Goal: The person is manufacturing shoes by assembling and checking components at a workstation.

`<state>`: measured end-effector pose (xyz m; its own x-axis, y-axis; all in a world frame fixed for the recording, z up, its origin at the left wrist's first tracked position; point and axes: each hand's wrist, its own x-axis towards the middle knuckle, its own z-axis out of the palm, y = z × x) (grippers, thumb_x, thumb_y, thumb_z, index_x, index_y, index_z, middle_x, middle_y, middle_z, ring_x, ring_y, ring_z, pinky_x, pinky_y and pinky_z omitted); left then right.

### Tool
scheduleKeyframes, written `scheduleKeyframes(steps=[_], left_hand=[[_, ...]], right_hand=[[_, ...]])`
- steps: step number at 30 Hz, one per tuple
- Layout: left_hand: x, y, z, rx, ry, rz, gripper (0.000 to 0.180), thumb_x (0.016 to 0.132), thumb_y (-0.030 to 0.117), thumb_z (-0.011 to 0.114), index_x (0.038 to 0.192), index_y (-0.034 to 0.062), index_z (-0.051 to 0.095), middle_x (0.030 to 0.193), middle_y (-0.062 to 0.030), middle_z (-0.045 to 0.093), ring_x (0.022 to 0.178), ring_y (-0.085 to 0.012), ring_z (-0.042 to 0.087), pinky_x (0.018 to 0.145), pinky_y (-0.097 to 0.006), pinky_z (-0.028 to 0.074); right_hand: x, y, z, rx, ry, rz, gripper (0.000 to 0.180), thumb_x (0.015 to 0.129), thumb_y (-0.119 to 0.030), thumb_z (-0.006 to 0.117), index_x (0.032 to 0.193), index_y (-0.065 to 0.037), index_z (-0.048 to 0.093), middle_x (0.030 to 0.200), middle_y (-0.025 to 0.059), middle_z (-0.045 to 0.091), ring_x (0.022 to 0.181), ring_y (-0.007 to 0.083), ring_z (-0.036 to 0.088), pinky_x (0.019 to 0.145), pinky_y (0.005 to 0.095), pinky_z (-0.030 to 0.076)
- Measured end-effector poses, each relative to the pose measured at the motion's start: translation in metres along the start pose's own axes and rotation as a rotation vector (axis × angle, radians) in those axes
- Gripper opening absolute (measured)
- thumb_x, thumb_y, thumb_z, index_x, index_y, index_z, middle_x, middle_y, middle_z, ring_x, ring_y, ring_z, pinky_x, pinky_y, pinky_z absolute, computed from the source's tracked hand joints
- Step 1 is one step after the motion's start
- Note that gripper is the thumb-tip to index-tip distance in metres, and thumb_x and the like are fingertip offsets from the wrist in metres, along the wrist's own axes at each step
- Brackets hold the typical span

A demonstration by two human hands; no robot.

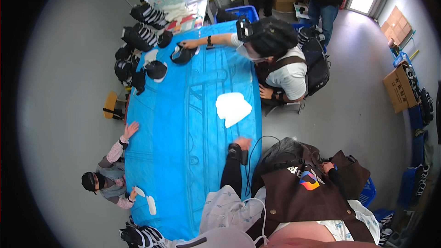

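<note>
My left hand (pixel 243 143) is over the right edge of the blue-covered table (pixel 170 156), blurred by motion, so its fingers are hard to read. A dark sleeve and a wrist strap show behind it. Just beyond it on the table lies a group of flat white cut-out pieces (pixel 233 109), apart from the hand. My right hand (pixel 327 167) is low at my right side, against the brown apron (pixel 294 197). Its fingers are partly hidden, and whether it holds anything does not show. A dark cable (pixel 248 174) runs beside my left forearm.
Across the table, a seated co-worker (pixel 289 71) touches a black cap (pixel 183 55). Another co-worker (pixel 108 179) at the left holds a white piece (pixel 139 192). Striped caps (pixel 138 36) are stacked along the far left edge. A cardboard box (pixel 398 89) stands by the right wall.
</note>
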<state>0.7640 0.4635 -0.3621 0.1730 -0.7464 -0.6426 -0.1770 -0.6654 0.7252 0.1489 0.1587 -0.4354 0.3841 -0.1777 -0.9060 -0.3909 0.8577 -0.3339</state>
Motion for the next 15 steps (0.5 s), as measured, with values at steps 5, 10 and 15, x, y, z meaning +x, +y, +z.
scheduleKeyframes(steps=[5,10,15], left_hand=[[-0.007,0.091,-0.123,0.020,1.142,-0.021,0.075,0.090,0.025,0.065,0.151,-0.0034,0.034,0.097,-0.0275,0.070,0.089,-0.0465,0.067,0.077,-0.054,0.052],[-0.054,0.201,-0.174,0.457,1.316,0.051,0.076,0.089,0.018,0.063,0.156,0.0028,0.031,0.098,-0.0324,0.069,0.085,-0.0410,0.068,0.066,-0.048,0.054],[-0.047,0.268,-0.156,0.901,1.232,-0.093,0.080,0.088,0.017,0.065,0.157,0.0036,0.028,0.112,-0.0327,0.067,0.080,-0.0350,0.071,0.062,-0.043,0.056]], right_hand=[[-0.029,0.022,-0.009,-0.329,0.269,0.056,0.025,0.096,-0.025,0.056,0.111,-0.009,0.069,0.086,0.0096,0.070,0.070,0.0275,0.065,0.059,0.0456,0.050],[-0.036,-0.005,-0.012,-0.417,0.248,0.197,0.032,0.096,-0.024,0.051,0.121,-0.011,0.066,0.104,0.0120,0.074,0.086,0.0324,0.071,0.076,0.0487,0.057],[-0.039,-0.046,0.054,-0.585,0.255,0.003,0.024,0.100,-0.023,0.055,0.108,-0.003,0.066,0.085,0.0159,0.073,0.069,0.0261,0.071,0.060,0.0386,0.057]])
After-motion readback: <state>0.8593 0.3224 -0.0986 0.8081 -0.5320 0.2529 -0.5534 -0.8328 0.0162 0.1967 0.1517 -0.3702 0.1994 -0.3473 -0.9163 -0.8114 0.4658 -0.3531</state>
